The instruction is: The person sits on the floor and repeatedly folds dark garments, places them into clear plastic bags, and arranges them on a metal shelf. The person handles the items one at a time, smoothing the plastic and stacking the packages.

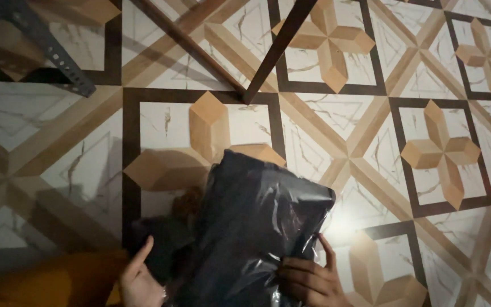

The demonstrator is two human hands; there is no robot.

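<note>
okay, my left hand and right hand grip the dark folded garment in its clear plastic bag over the tiled floor; looks soft, light, slippery, so i'd pinch the edges.

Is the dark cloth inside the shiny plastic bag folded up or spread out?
Folded. The dark garment sits as a flat, compact rectangle inside the clear plastic bag, held between the left hand and right hand.
</note>
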